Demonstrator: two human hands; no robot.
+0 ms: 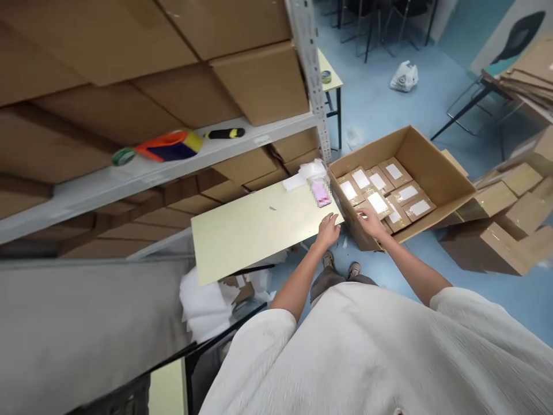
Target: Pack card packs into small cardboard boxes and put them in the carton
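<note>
My left hand is at the front edge of a pale yellow table, fingers slightly curled and apart, holding nothing visible. Just beyond it lies a phone with a pink screen, partly blurred out. My right hand reaches over the near left side of a large open carton. Its fingers are apart over the small boxes; a bit of white shows between them, and whether they touch a box is unclear. Inside the carton are several small brown boxes with white labels.
White plastic bags lie behind the phone. Shelves stacked with cartons stand left, holding a tape dispenser and a black-yellow cutter. More cartons are piled at right. A white bag is on the floor.
</note>
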